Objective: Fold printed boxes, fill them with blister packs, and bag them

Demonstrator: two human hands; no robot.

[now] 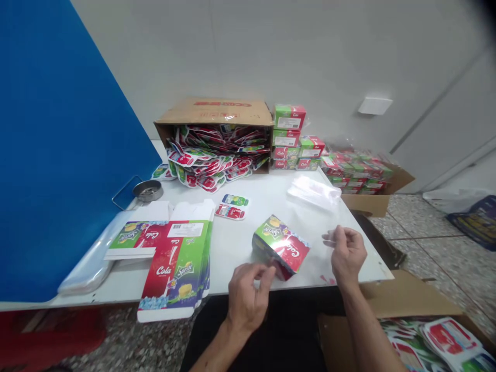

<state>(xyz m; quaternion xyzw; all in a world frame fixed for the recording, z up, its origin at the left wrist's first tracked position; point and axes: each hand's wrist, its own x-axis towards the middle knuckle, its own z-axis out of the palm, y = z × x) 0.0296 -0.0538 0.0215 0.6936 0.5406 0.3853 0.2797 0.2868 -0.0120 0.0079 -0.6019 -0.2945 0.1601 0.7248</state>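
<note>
Head view, the only one I have. A folded carton (281, 247) printed Cola and Sprite sits tilted on the white table (351, 253), near the table's near edge, between my two hands. My left hand (246, 297) is just at its near corner, fingers (263, 274) drawn together in a loose pinch. I can't tell if they're gripping the carton or only beside it. My right hand (346, 253) is released, fingers half curled, holding nothing, just right of the carton and apart from it. Beyond that hand, a transparent plastic bag (313, 191) lies flat on the table.

Left of the carton: a large flat printed carton blank (174, 258) overhanging the near edge, and two small bottle-shaped cutouts (230, 205) further toward the far side. Far left: a metal tin (148, 190) and a plastic sheet (85, 268) against a blue panel (58, 129).

Far edge: an open cardboard box (215, 111) spilling die-cut printed pieces (217, 160), and beside it a stack of wrapped Cola cartons (289, 139). Further right, more wrapped packs (358, 175) sit in a cardboard box (372, 204). Near right on the floor, an open carton (403, 294) holds more die-cut pieces (445, 336).
</note>
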